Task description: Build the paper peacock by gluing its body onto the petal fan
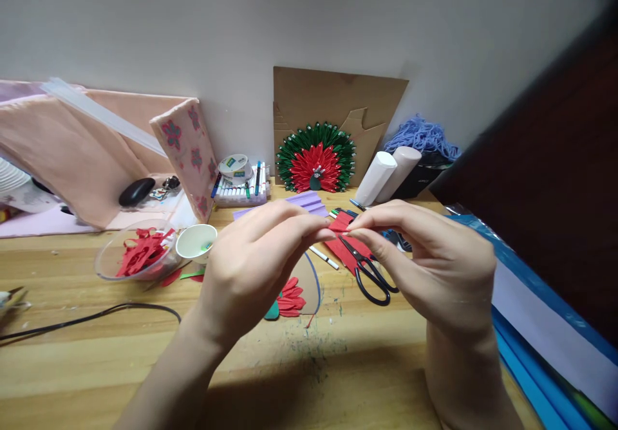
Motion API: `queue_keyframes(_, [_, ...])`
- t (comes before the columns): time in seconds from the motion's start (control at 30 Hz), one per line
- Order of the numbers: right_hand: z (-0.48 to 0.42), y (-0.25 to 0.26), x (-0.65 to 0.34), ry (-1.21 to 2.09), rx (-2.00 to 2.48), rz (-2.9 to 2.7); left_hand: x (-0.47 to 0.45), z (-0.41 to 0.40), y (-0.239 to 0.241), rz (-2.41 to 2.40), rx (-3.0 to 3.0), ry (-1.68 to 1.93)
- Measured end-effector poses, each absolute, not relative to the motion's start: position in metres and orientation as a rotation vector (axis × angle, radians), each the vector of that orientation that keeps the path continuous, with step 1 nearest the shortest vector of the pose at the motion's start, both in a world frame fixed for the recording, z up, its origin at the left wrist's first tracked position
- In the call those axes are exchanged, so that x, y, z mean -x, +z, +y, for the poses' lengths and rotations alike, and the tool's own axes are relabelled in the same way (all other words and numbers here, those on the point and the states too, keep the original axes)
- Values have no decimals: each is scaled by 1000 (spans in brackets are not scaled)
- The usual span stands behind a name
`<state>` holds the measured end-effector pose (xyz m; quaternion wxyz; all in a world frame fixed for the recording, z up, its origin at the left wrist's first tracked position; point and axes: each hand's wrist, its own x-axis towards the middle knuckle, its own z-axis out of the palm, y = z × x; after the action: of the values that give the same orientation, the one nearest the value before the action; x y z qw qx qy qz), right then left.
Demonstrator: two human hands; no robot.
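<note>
My left hand and my right hand meet over the table, thumbs and forefingers pinched. Between their fingertips is a small strip of red crepe paper. Black-handled scissors lie below my right fingers, on a larger piece of red crepe paper. A white marker rests beside them. Partly hidden behind my left hand is a round cardboard piece with a blue-lined edge, bearing red paper petals and a dark green shape.
On the left stand a clear bowl of red scraps and a paper cup; a black cable runs nearby. Behind are a marker box, a green-and-red peacock craft against cardboard, and white cylinders. Blue sheets lie right.
</note>
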<state>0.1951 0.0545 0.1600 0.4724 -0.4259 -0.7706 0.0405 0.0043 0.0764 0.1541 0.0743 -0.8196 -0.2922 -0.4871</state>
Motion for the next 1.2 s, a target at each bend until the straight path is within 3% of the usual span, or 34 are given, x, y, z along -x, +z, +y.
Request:
queue_keyframes(0.33, [53, 159, -194, 161, 1029, -1800, 1, 81, 154, -751, 2467, -1419])
queue_keyframes(0.8, [53, 154, -186, 136, 970, -1756, -15, 72, 161, -1555, 2805, -2289])
queue_keyframes(1.2, [56, 150, -177, 444, 1022, -1603, -16, 75, 156, -1566, 2772, -2316])
